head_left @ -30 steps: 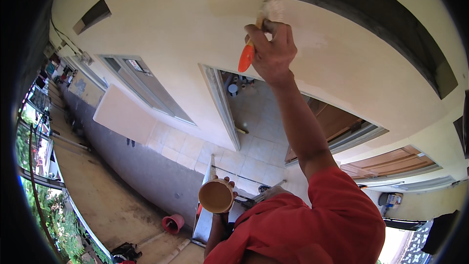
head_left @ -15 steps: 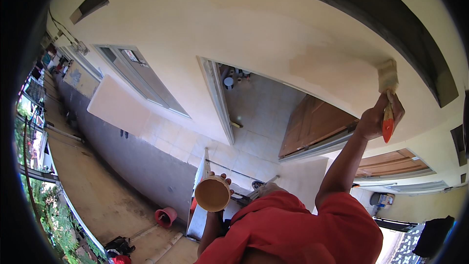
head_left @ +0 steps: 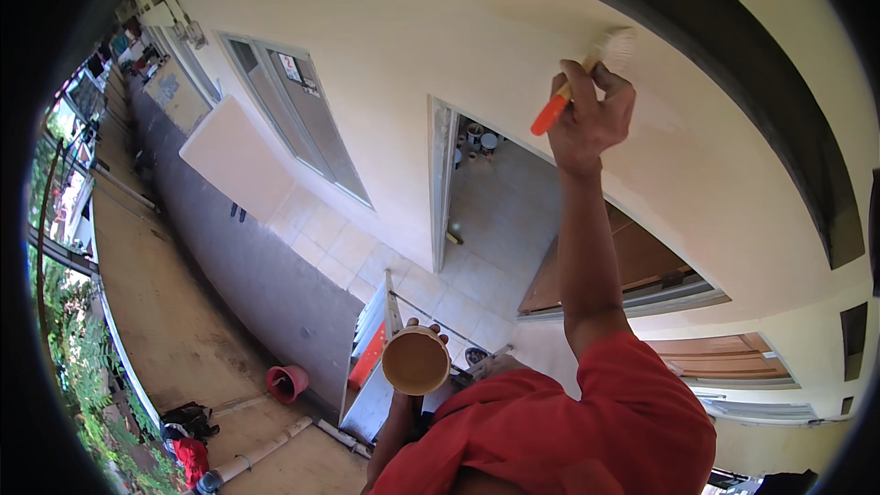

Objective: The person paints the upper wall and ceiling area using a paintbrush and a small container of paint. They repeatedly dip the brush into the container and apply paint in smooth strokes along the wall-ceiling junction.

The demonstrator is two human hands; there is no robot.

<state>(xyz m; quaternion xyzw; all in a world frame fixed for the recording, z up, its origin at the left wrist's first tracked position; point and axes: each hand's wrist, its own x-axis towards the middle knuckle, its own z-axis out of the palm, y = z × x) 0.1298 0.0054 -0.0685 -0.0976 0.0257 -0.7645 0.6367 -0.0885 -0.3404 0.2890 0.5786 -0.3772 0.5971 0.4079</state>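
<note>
My right hand (head_left: 594, 119) is raised and wrapped round the handle of a paintbrush (head_left: 555, 112) with an orange-red end. The bristles press against the cream wall (head_left: 513, 9), below a dark curved ledge (head_left: 733, 46). Low in front of my body, my left hand (head_left: 429, 328) holds a round paint tub (head_left: 415, 360) with its mouth facing up. Its fingertips show over the far rim. The tub's inside is tan; how much paint it holds I cannot tell.
Under the tub stands a metal stepladder (head_left: 390, 312). An open doorway (head_left: 500, 192) with a brown wooden door (head_left: 632, 257) lies below my right arm. A pale board (head_left: 236, 158) leans by a window (head_left: 298, 110). A red bucket (head_left: 288, 384) and a pipe (head_left: 261, 452) are at lower left.
My right hand has swept the brush leftward and up along the wall, and the brush has tilted. The view has turned; my left hand keeps hold of the tub.
</note>
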